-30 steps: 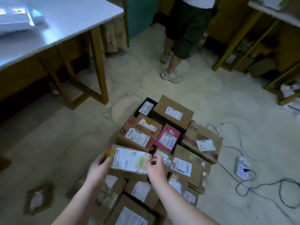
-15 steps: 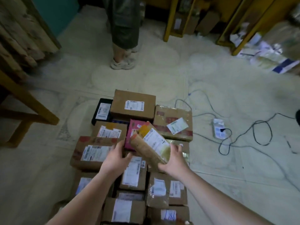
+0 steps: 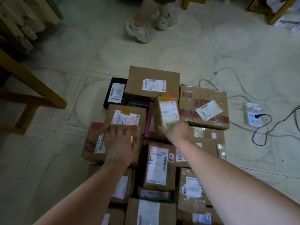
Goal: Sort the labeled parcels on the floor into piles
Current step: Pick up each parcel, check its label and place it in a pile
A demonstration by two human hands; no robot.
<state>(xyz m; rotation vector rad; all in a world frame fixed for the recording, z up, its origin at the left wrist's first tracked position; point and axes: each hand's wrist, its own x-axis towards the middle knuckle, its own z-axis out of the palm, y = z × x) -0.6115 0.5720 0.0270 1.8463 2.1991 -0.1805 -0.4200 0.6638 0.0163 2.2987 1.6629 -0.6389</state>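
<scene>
Parcel (image 3: 167, 116), small and labelled, held by the right hand (image 3: 177, 132) at the pile's 12 o'clock; left hand (image 3: 121, 143) spread flat on a box (image 3: 92, 143).

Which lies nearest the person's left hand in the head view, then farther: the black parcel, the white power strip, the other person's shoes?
1. Black parcel, just beyond the left hand.
2. Shoes, top, straight ahead.
3. White power strip, far right.

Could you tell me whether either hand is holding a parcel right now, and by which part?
The right hand grips a small cardboard parcel by its near end. The left hand lies flat over a brown box, holding nothing.
</scene>
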